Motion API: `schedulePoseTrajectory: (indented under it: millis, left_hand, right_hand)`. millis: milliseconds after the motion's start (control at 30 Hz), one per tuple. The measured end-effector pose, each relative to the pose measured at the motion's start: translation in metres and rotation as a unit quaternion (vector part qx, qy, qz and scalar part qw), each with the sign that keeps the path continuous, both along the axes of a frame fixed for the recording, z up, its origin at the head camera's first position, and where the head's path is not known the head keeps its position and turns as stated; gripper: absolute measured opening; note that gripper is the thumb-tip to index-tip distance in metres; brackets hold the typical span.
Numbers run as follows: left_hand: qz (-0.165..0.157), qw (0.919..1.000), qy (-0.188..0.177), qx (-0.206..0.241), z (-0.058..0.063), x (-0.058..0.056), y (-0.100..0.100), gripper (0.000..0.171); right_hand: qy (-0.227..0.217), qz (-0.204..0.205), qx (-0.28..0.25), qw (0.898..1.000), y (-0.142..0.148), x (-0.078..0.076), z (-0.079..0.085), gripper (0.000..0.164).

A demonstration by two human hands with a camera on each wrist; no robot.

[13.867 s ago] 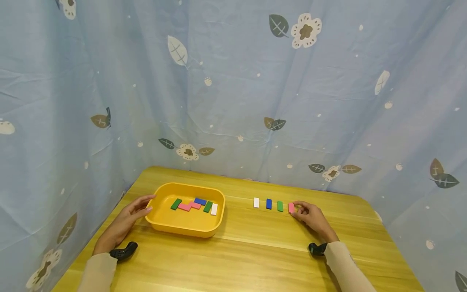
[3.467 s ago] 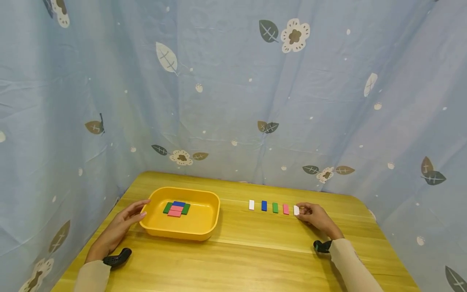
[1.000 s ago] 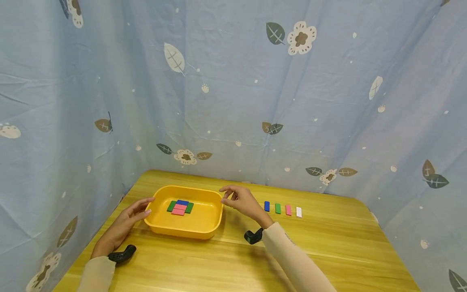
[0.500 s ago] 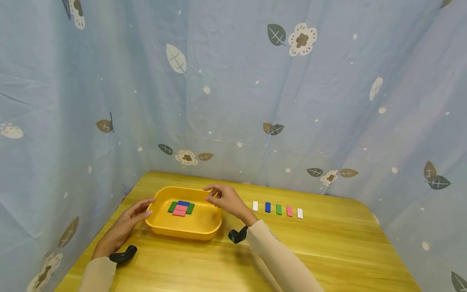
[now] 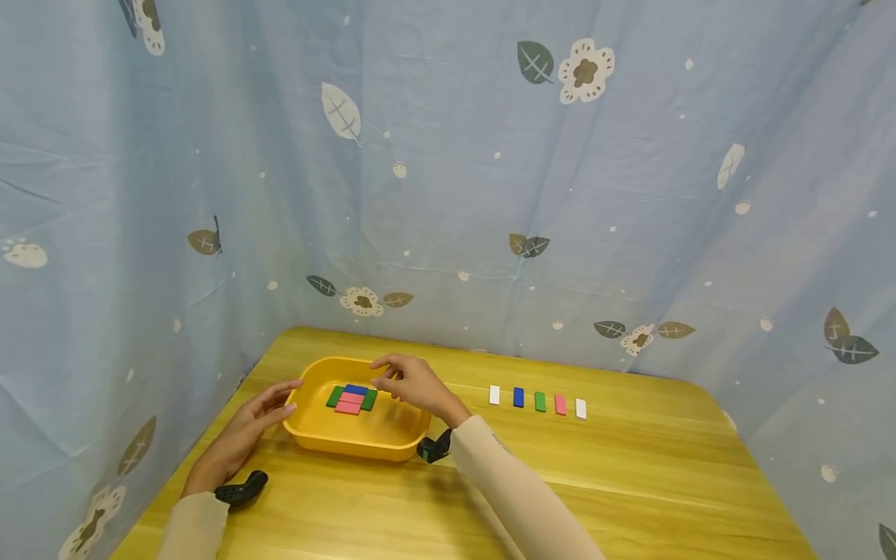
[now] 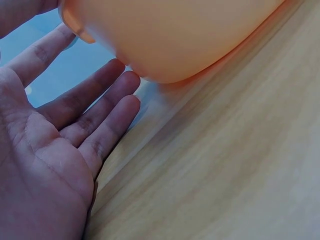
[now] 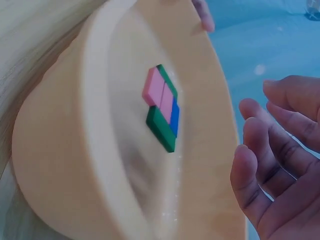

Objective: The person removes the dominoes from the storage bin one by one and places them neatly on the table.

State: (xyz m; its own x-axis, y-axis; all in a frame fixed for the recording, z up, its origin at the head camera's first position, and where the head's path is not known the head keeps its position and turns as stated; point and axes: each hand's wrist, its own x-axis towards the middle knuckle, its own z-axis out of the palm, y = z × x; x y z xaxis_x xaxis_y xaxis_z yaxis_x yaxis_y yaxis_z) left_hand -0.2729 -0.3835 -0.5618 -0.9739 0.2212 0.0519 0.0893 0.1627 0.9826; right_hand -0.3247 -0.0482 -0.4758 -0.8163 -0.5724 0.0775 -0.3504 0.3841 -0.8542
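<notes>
Here on the yellow table [image 5: 630,467], the yellow tray [image 5: 350,449] has a tight patch of flat blocks on its floor, toward ten o'clock. In the middle sits one pink block [image 5: 351,397], the blue block [image 5: 356,390] at its twelve, a second pink block [image 5: 348,407] at its six, a green block [image 5: 335,397] at nine and another green block [image 5: 369,400] at three.

The left hand [image 5: 241,432] is at the tray's nine o'clock, fingers spread and fairly straight, tips at the rim; how firmly they press, I can't tell. The right hand [image 5: 413,385] hovers over the tray's two o'clock, just beside that right-hand green block, fingers loosely bent, thumb apart, pinching nothing!

Out at three o'clock, well apart from the tray, runs a spaced row: white block [image 5: 494,395], blue piece [image 5: 518,397], green piece [image 5: 540,401], pink piece [image 5: 560,404], last white block [image 5: 580,408]. A floral curtain [image 5: 455,155] backs it all.

In the way: the right hand covers the rim at one to two o'clock, and its black wrist device [image 5: 435,446] masks the corner at four. Both sleeves run off the bottom; the left wrist view cuts off the thumb and tray.
</notes>
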Motion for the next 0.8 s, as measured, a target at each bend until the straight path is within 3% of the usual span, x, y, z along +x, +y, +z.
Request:
schedulePoseTrajectory:
  millis: [233,433,800]
  left_hand:
    - [0.003,1.0,0.005,0.003,0.001,0.002,-0.003,0.056]
    - [-0.004,0.9998,0.013,0.012,0.0,0.004,0.0,0.055]
    - [-0.012,0.9996,0.016,0.022,0.0,0.002,-0.002,0.055]
  right_hand:
    - [0.023,0.002,0.044,0.999,-0.016,-0.007,-0.014,0.033]
    - [0.0,0.006,0.037,0.999,-0.026,-0.008,-0.022,0.034]
    - [-0.007,0.01,0.044,0.999,-0.032,-0.015,-0.012,0.033]
